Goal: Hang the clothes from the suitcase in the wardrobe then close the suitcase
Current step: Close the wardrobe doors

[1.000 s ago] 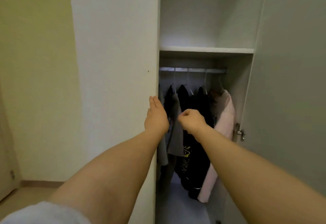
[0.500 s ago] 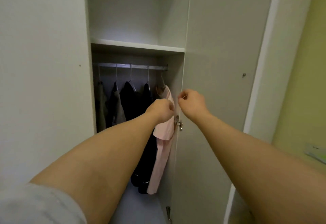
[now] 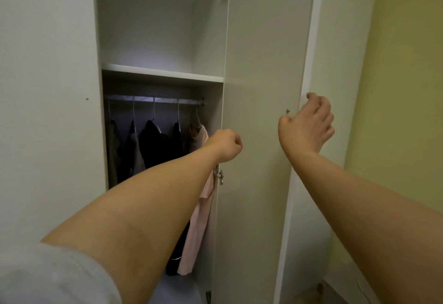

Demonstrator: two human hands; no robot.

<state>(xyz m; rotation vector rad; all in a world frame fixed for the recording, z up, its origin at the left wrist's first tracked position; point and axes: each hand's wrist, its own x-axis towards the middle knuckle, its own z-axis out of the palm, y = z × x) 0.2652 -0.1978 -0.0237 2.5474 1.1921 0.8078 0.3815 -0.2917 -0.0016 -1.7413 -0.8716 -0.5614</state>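
Observation:
The white wardrobe stands open, and its right door is swung out towards me. Inside, a metal rail carries several hangers with dark garments, and a pink garment hangs at the right end. My left hand is a closed fist with nothing in it, held in front of the door's hinged edge. The fingers of my right hand curl around the door's outer edge, beside a small knob. The suitcase is out of view.
A white shelf runs above the rail. The closed left door panel fills the left side. A metal hinge sits just below my left wrist. A yellow wall lies to the right.
The view has swung right. My right hand has moved from the hinge side to the door's outer edge by the knob. My left hand has stayed a fist.

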